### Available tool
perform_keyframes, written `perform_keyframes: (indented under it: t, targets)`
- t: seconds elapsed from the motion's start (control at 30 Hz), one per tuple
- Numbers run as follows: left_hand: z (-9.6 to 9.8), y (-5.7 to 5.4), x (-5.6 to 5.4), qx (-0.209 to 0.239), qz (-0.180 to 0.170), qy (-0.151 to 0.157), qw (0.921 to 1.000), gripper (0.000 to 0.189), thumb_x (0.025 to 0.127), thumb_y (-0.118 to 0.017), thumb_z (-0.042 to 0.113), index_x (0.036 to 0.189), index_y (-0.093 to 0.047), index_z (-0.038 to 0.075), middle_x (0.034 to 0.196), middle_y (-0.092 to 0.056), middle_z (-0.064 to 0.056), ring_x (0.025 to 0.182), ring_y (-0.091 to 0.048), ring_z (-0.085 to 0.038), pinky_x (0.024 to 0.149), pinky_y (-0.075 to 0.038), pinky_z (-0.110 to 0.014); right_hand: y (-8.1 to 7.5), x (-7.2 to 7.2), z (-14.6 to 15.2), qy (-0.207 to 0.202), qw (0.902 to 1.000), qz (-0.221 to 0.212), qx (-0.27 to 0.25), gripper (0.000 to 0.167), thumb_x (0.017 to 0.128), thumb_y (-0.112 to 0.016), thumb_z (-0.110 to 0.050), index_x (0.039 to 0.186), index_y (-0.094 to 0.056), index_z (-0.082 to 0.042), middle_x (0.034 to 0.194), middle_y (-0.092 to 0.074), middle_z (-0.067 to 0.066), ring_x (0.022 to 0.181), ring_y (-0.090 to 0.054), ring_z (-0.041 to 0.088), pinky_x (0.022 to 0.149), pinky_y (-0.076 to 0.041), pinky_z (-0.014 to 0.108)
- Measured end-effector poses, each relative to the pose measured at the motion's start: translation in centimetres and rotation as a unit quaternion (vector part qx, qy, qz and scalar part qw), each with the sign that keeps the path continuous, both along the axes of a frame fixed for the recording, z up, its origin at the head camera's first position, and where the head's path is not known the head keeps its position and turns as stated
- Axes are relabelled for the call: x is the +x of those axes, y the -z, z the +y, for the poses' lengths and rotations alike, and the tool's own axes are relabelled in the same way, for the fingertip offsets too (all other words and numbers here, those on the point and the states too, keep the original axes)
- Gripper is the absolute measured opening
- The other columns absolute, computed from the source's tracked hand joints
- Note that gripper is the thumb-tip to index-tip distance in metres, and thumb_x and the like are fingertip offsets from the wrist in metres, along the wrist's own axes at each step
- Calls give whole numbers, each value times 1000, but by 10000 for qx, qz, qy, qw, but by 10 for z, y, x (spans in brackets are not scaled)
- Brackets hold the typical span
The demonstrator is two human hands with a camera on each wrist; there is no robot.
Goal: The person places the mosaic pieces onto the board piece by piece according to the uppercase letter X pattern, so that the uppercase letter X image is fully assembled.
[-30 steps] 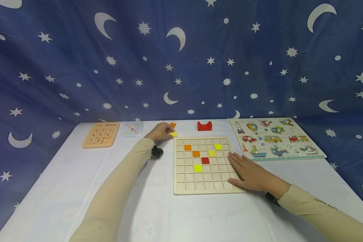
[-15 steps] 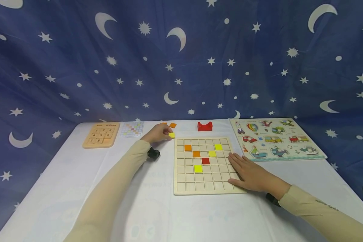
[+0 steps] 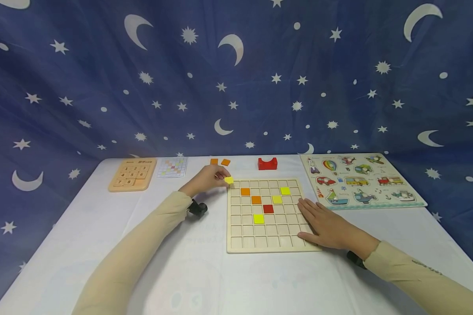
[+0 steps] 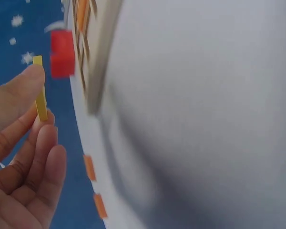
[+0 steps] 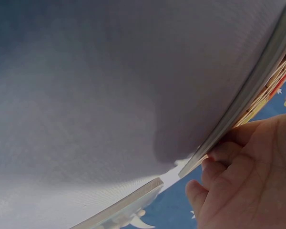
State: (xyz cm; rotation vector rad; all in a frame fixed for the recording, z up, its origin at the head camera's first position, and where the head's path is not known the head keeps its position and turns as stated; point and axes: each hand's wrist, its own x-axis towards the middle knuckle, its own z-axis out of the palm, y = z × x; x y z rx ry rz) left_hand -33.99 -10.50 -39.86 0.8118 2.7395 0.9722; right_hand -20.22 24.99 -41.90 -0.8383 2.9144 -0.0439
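Number puzzle (image 3: 132,175) on the white tabletop (image 3: 189,280), well left of the grid board (image 3: 236,243). Pattern card (image 3: 172,167) also left of the board, nearer it. Left hand (image 3: 208,178) just off the board's back left corner, thumb and fingers pinching a yellow tile (image 3: 229,180); tile held at that corner, edge-on in left wrist view. Two loose orange tiles (image 3: 214,162) behind and left of the same corner. On the board: two orange squares (image 3: 245,191) in a diagonal down to one red square (image 3: 268,209); two yellow squares (image 3: 277,199) right of and behind the red, another in front and left of it. Red holder (image 3: 267,164) behind the board. Right hand (image 3: 326,225) flat on the board's right edge, fingers straight, thumb apart. Picture puzzle (image 3: 331,203) right of the board.
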Motion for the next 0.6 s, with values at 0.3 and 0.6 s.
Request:
perform_keyframes:
  t: [0.3, 0.6]
  targets:
    - [12, -5, 28, -165, 100, 322, 9993, 29, 80, -74, 15, 106, -66, 5, 101, -66, -7, 90, -60, -16, 84, -51, -30, -1, 0, 0, -18, 10000, 6, 7, 85, 91, -42, -60, 146, -26, 3, 154, -26, 19, 141, -25, 36, 113, -25, 51]
    - [18, -2, 53, -63, -17, 488, 9988, 28, 78, -76, 16, 104, -67, 8, 100, -66, -3, 89, -59, -14, 84, -51, -28, -3, 1, -1, -3, 10000, 8, -11, 84, 91, -43, -60, 145, -28, 3, 153, -27, 19, 141, -26, 36, 113, -25, 51]
